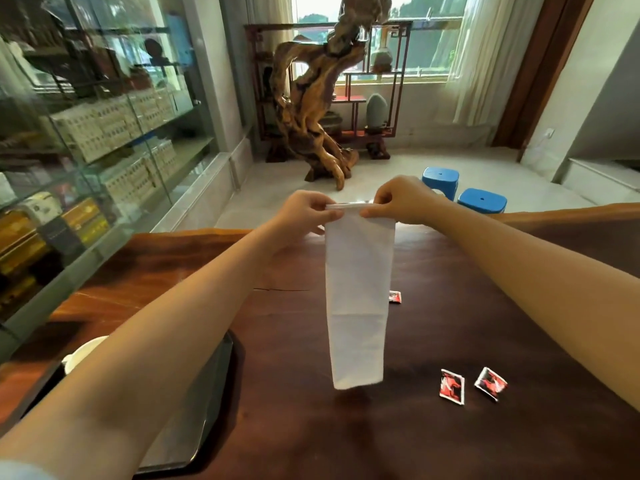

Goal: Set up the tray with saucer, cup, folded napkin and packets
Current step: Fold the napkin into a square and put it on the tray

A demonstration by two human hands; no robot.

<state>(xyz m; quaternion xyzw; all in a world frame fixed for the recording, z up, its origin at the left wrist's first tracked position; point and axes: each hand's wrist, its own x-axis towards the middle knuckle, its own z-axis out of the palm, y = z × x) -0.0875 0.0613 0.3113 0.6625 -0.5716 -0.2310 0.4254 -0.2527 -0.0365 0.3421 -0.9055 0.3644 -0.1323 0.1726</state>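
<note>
Pinching the white napkin's (358,292) top edge, your left hand (304,213) and right hand (401,200) clamped at either corner, cloth hanging above the desk (433,438), black tray (207,410) lower left, red packets (452,386) right.

White napkin (358,299), red/black packets (452,386), blue stools (440,177)

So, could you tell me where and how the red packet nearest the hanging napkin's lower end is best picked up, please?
Pinch the left red packet across its long side edges, coming straight down from above. It lies flat on the wooden table, apart from the packet to its right, so there is probably room for fingertips on either side.
</note>
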